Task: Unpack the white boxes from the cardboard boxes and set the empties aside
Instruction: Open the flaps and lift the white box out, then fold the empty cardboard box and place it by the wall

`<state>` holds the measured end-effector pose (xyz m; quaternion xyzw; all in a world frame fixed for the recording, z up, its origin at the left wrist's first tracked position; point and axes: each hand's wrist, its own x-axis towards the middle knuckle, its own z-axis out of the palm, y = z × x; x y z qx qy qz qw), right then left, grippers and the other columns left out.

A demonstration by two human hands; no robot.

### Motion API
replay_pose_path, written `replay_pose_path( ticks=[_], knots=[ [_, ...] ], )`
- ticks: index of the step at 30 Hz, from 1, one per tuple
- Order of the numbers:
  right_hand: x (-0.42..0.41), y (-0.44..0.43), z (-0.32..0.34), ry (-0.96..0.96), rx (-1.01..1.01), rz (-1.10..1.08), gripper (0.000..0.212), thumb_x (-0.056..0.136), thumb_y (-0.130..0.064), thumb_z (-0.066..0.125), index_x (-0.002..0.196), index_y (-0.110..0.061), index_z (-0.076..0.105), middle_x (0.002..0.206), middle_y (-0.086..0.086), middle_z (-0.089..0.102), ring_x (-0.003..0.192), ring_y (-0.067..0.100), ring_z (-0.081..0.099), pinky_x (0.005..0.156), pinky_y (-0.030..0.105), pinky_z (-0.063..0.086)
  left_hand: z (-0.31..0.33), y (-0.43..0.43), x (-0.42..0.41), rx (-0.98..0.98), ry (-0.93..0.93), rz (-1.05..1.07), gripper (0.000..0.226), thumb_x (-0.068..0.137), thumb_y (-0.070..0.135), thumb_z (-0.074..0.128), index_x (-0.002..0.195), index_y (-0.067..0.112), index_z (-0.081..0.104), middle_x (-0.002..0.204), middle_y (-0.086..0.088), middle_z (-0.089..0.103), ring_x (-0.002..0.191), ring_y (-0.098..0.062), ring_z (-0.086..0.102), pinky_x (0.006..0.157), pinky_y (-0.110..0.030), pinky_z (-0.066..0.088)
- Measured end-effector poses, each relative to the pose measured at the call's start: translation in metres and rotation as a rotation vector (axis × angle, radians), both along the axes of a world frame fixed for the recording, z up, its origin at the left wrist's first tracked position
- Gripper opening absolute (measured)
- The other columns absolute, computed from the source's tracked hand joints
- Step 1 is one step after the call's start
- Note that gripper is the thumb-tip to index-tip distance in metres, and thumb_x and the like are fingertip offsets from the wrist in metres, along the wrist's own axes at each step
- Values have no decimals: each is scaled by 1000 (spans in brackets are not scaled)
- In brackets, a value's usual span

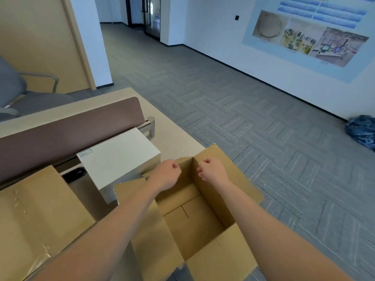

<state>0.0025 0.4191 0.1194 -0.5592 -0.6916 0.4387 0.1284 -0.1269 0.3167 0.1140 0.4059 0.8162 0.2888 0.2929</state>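
The open cardboard box (194, 220) is plain brown corrugated board, its flaps spread and its bare floor showing a seam. It sits at the near corner of the smooth beige desk (178, 138). The left hand (166, 175) and right hand (211, 171) hover close together at its far corner, fingers curled in tight. I cannot tell whether either one pinches the cardboard edge.

Just beside it on the left sits a white box (119, 157), matte and square-edged, with a small blue-outlined label (85, 153) at one corner. Further left is a second cardboard box (40, 203) with clear tape peeling off it.

A brown divider panel (71, 126) runs along the desk behind them. Beyond are grey carpet tiles (243, 118), a grey chair (12, 92), a wall poster (304, 33) and a crumpled dark blue bag (363, 130).
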Motion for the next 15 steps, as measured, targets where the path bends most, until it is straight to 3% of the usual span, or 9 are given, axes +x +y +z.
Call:
replay_pose_path(
  ticks=[3,6,10,12,15],
  knots=[
    [33,13,-6,-97,103,73,28,94,-21,49,99,-1,68,81,14,67,76,24,66,81,48,58,1,3,32,-12,-12,16,22,100,23,45,108,11,62,103,-9,65,88,-16,59,73,-30,49],
    [67,25,-12,-200,226,202,29,99,-28,47,110,-12,68,97,8,70,86,20,65,78,37,59,-2,7,67,-16,-8,78,26,98,22,47,104,4,64,102,-16,67,92,-26,64,79,-35,52],
    [111,46,-32,-296,354,365,29,101,-27,43,116,-14,65,100,2,66,85,18,60,70,30,49,-9,7,116,-73,16,162,21,95,17,46,78,9,56,74,-11,51,72,-25,55,70,-39,50],
    [130,54,-39,-307,458,442,29,98,-23,45,116,-11,65,110,8,63,96,26,59,80,35,50,-12,2,141,-107,21,194,23,93,14,45,71,10,46,70,-11,41,65,-22,45,61,-37,39],
    [157,61,-44,-395,623,493,24,98,-25,45,106,-13,64,108,8,61,106,27,54,101,40,43,-14,-8,174,-193,31,255,24,94,14,44,71,9,46,69,-12,41,61,-22,42,60,-30,35]
  ],
)
